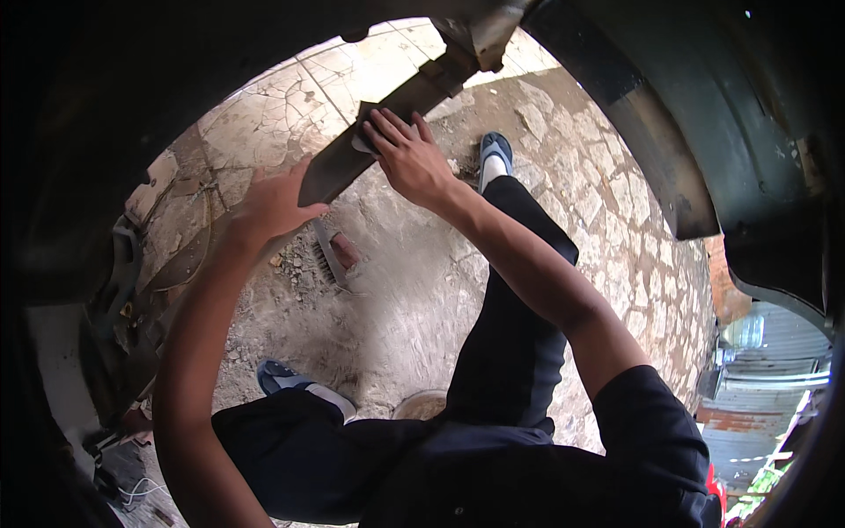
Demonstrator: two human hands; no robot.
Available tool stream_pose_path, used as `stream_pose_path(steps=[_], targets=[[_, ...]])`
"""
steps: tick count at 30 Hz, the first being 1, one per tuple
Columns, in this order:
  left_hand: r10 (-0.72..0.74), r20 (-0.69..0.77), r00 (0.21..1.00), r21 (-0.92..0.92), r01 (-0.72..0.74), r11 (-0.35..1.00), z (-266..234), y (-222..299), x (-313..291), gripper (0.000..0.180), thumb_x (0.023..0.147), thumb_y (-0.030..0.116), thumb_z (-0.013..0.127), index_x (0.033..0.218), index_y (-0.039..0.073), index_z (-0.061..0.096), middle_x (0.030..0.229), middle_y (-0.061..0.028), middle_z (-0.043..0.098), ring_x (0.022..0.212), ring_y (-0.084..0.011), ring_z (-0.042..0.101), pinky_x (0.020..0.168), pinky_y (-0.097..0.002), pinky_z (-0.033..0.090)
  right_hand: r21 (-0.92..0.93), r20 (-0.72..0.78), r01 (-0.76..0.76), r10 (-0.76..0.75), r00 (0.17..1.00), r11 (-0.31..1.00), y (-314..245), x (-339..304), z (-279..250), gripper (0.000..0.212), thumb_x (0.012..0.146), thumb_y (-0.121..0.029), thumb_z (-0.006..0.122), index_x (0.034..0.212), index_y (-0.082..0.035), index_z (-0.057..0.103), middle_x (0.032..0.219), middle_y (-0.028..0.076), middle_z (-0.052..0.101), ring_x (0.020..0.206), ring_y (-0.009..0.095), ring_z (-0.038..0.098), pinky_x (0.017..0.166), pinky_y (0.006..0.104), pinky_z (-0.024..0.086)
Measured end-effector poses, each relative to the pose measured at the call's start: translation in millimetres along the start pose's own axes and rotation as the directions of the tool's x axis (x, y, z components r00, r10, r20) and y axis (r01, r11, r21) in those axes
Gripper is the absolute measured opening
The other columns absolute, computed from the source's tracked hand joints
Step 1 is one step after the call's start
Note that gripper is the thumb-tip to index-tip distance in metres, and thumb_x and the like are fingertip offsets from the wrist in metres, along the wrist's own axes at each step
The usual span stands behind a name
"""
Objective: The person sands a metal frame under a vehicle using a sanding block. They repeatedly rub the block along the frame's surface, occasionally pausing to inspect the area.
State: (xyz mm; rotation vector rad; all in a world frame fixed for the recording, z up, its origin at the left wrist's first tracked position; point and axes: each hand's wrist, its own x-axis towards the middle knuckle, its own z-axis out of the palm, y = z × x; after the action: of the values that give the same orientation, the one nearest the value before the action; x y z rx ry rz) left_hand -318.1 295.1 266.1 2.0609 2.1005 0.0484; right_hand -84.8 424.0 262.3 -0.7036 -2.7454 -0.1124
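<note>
A long dark metal bar [339, 167] slants from the upper middle down to the left, joined at its upper end to a dark bracket [493, 35]. My left hand [271, 209] grips the bar's lower end, thumb along the near edge; its other fingertips are partly hidden and a little blurred. On the bar's upper face my right hand [409, 160] presses a small dark sheet [363, 141], which looks like sandpaper, under its fingers. Below the bar a wire brush [329, 253] lies on the dusty ground, beside a reddish-brown block [345, 252].
Dark curved body panels [695, 97] surround the view closely at the top and sides. Cracked tiles [255, 114] and stone paving [598, 202] cover the ground. Corrugated metal sheets [766, 387] and a clear plastic jug [744, 332] stand at right. A white cable [145, 488] lies lower left.
</note>
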Motion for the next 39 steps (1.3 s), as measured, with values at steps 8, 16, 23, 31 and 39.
stream_pose_path(steps=[8, 16, 23, 31, 39], targets=[[0.032, -0.067, 0.997, 0.016, -0.031, 0.999, 11, -3, 2, 0.093, 0.085, 0.059, 0.067, 0.153, 0.006, 0.032, 0.125, -0.0230, 0.065, 0.117, -0.0374, 0.062, 0.112, -0.0574, 0.032, -0.127, 0.000, -0.006, 0.006, 1.000, 0.992, 3, 0, 3, 0.051, 0.103, -0.025, 0.043, 0.151, -0.009, 0.040, 0.159, 0.011, 0.036, 0.149, 0.026, 0.030, 0.122, 0.0553, 0.019], [0.039, -0.101, 0.994, -0.028, -0.042, 0.999, 12, -5, 0, 0.091, 0.084, 0.056, 0.069, 0.153, 0.007, 0.034, 0.124, -0.0235, 0.066, 0.116, -0.0376, 0.063, 0.110, -0.0535, 0.035, -0.166, 0.012, -0.012, 0.014, 1.000, 0.986, 4, 5, 4, 0.049, 0.105, -0.027, 0.042, 0.151, -0.011, 0.040, 0.160, 0.008, 0.035, 0.150, 0.024, 0.029, 0.123, 0.0541, 0.019], [0.023, -0.044, 0.999, -0.049, -0.025, 0.998, 4, 1, -1, 0.090, 0.084, 0.056, 0.069, 0.152, 0.007, 0.035, 0.123, -0.0246, 0.066, 0.115, -0.0381, 0.063, 0.109, -0.0519, 0.036, -0.241, 0.011, 0.055, -0.054, 0.999, 0.969, 1, 3, 9, 0.048, 0.104, -0.024, 0.044, 0.151, -0.012, 0.042, 0.158, 0.007, 0.040, 0.148, 0.024, 0.033, 0.121, 0.0526, 0.023], [0.007, -0.039, 0.999, -0.056, -0.009, 0.998, 11, -8, -2, 0.090, 0.085, 0.059, 0.068, 0.151, 0.007, 0.036, 0.124, -0.0243, 0.066, 0.116, -0.0375, 0.063, 0.108, -0.0502, 0.037, -0.191, 0.070, 0.051, -0.038, 0.997, 0.980, 3, 10, 6, 0.048, 0.105, -0.027, 0.039, 0.152, -0.015, 0.040, 0.161, 0.006, 0.035, 0.150, 0.022, 0.028, 0.125, 0.0524, 0.016], [0.027, 0.035, 0.999, -0.072, -0.024, 0.997, -2, -4, -1, 0.094, 0.084, 0.063, 0.067, 0.153, 0.009, 0.034, 0.136, -0.0240, 0.058, 0.125, -0.0393, 0.058, 0.107, -0.0480, 0.043, 0.000, -0.016, 0.050, -0.050, 0.999, 0.999, 8, 11, 1, 0.045, 0.103, -0.019, 0.044, 0.145, -0.002, 0.047, 0.154, 0.017, 0.043, 0.147, 0.031, 0.032, 0.122, 0.0532, 0.022]])
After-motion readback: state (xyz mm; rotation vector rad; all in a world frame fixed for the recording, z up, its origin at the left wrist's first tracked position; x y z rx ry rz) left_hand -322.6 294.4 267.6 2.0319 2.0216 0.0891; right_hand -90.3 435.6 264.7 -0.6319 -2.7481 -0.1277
